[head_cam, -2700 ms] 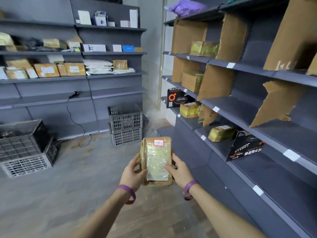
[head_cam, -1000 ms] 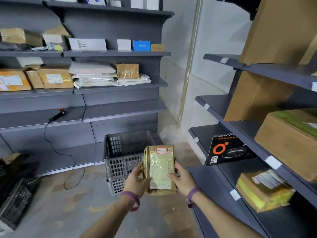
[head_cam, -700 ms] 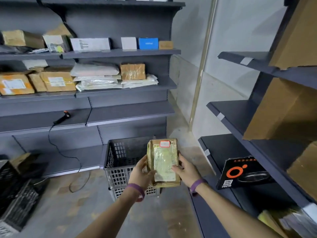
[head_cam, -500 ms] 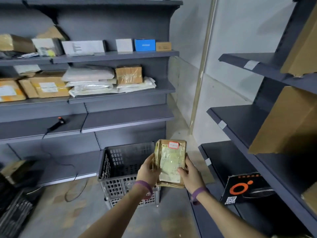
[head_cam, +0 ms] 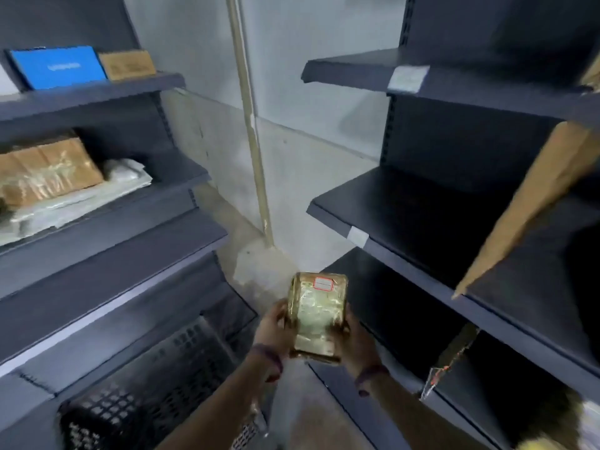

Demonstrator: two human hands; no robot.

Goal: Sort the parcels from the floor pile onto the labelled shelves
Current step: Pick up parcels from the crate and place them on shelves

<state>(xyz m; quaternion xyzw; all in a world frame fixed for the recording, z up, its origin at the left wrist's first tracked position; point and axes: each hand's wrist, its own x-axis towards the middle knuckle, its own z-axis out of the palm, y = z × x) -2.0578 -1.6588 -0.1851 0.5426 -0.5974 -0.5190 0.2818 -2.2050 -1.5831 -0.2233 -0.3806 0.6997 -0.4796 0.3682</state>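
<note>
Head view: the parcel [head_cam: 316,316], a brown packet wrapped in glossy tape, stands upright between both hands, low in front of the person; the left hand [head_cam: 276,329] curls round its left edge, the right hand [head_cam: 354,339] round its right edge. To shelve it well, I would first read the red-bordered sticker [head_cam: 323,283] at its top, then match it to the white shelf tags [head_cam: 357,237] on the dark shelves [head_cam: 422,222] up and right of the right hand. Blur leaves sticker and tags unreadable; the blue box [head_cam: 58,67], far up-left of the left hand, bears pale lettering I cannot make out.
</note>
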